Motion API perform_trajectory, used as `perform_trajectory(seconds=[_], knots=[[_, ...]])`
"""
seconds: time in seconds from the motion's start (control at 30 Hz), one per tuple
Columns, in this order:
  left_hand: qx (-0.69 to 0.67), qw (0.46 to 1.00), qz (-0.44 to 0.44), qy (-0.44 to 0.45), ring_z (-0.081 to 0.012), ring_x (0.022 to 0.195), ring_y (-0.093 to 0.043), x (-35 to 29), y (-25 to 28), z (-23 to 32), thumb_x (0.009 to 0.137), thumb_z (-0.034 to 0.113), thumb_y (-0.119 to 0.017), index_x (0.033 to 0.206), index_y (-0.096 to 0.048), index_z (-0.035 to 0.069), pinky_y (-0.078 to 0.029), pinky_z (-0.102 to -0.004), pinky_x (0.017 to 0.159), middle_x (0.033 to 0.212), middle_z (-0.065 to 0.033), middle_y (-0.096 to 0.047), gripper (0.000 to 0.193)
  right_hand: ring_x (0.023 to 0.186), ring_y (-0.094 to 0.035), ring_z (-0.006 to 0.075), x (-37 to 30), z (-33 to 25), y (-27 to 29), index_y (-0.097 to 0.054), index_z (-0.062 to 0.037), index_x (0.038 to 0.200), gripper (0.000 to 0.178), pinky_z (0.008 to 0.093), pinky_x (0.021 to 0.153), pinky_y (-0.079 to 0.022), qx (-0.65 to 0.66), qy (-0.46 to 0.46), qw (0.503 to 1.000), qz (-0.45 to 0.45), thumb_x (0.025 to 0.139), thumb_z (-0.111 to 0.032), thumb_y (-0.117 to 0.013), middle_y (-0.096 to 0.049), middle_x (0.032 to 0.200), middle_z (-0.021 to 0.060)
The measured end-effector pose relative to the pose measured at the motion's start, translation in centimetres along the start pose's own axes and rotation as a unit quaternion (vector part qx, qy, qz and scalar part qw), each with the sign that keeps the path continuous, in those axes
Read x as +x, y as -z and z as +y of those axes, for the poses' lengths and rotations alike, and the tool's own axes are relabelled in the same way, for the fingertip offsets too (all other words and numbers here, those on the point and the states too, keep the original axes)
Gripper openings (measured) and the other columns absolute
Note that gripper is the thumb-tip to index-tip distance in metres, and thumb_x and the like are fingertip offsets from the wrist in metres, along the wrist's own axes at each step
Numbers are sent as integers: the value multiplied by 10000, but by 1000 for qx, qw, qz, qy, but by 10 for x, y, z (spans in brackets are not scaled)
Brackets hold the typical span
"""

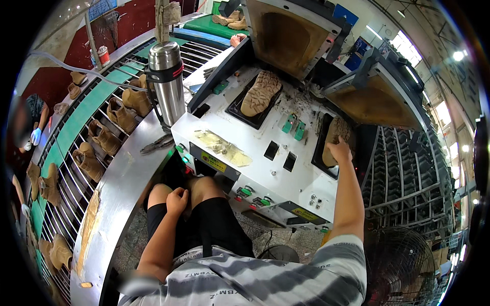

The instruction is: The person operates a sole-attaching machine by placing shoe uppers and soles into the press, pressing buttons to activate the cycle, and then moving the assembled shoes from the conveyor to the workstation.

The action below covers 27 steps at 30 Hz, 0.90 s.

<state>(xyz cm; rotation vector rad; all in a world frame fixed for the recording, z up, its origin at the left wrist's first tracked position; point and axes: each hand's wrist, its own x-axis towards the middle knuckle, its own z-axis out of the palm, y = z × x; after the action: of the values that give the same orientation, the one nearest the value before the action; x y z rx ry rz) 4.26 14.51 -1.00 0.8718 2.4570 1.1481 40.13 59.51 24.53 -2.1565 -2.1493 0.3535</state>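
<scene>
My right hand (340, 151) reaches to the right-hand station of a white pressing machine (229, 133). Its fingers grip the near end of a tan shoe (338, 128), which lies sole up in a black tray. In the left-hand station, a second tan shoe (262, 92) rests on its own black tray (276, 104), treaded sole upward. No hand touches that one. My left hand (177, 200) lies on my lap between the thighs, its fingers curled in with nothing visible in them. Both hinged lids, the left lid (286, 35) and the right lid (375, 102), stand raised.
Left of me, a steel ledge (109, 191) borders a roller conveyor (66, 204) carrying several tan shoes (104, 137). A steel flask (167, 81) and dark pliers-like tools (157, 144) sit on the ledge. At right are a rack (403, 168) and a floor fan (400, 265). Co-workers stand beyond the conveyor.
</scene>
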Motion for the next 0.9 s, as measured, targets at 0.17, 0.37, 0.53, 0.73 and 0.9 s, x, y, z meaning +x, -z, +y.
perform_trajectory(seconds=[0.17, 0.37, 0.53, 0.73, 0.9], knots=[[-107, 991, -80, 6, -325, 723, -669, -15, -32, -12, 845, 243, -615, 880, -678, -13, -518, -374, 681, 775, -200, -669, 266, 1300, -407, 357, -28, 57, -43, -489, -50, 1359, 653, 437, 1046, -374, 65, 148, 965, 204, 851, -434, -635, -491, 1372, 188], [-141, 922, -313, -181, -215, 756, -649, -57, -86, 98, 890, 195, -583, 933, -665, -1, -504, -346, 686, 800, -123, -668, 217, 746, -453, 170, -211, 157, -155, -521, 11, 942, 149, 313, 694, -418, 510, -70, 692, 507, 929, -138, -519, -495, 884, 77], [-124, 897, -338, -257, -262, 730, -662, -58, -146, 182, 931, 195, -510, 940, -657, 9, -508, -386, 661, 780, -140, -667, 237, 608, -354, 141, -233, 243, -186, -459, -109, 755, 290, 294, 583, -332, 826, -222, 499, 140, 941, -329, -491, -429, 694, 7], [-228, 814, -518, -131, -123, 684, -610, -67, -87, 223, 962, 188, -544, 972, -639, -1, -504, -295, 630, 774, -36, -645, 211, 613, -391, 182, -276, 216, -213, -458, -69, 690, 305, 351, 634, -371, 656, -215, 706, 158, 933, -239, -531, -416, 639, 32], [-586, 462, -591, -306, -129, 939, -538, -144, 95, 345, 936, 78, -565, 1271, -511, -11, -434, -292, 854, 1025, -53, -569, 351, 614, -462, 130, -288, 164, -316, -534, -25, 708, 226, 302, 550, -379, 622, 0, 777, 92, 895, -146, -573, -494, 641, 21]])
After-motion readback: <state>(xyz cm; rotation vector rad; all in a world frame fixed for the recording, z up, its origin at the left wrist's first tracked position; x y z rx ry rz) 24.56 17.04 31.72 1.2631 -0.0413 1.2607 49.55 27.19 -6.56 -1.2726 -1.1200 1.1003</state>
